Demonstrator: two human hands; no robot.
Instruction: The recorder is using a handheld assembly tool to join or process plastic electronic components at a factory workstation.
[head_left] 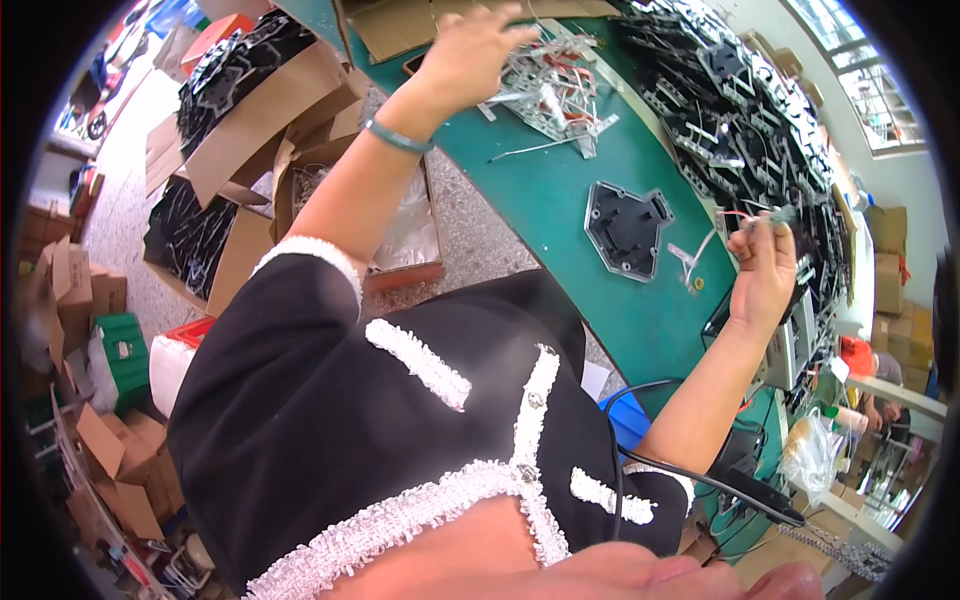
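My left hand [468, 58], with a bracelet at the wrist, is stretched out at the far side of the green table, fingers spread. Beside it lies a loose heap of thin clear strips with white and red wires [560, 90]. On the right, my right hand [762, 275] is raised with its fingers closed on a small wired part [785, 214], whose red wire shows; the fingers hide most of it. Between the hands a black angular plastic housing [628, 230] lies hollow side up. A strip with a wire [688, 258] and a small yellow ring [698, 284] lie next to it.
A big pile of black housings [740, 120] lines the table's far right side. Cardboard boxes [270, 120] of black parts stand on the left. A black cable [700, 475] runs past my right forearm. A plastic bag [808, 455] hangs at lower right, near another person's hand.
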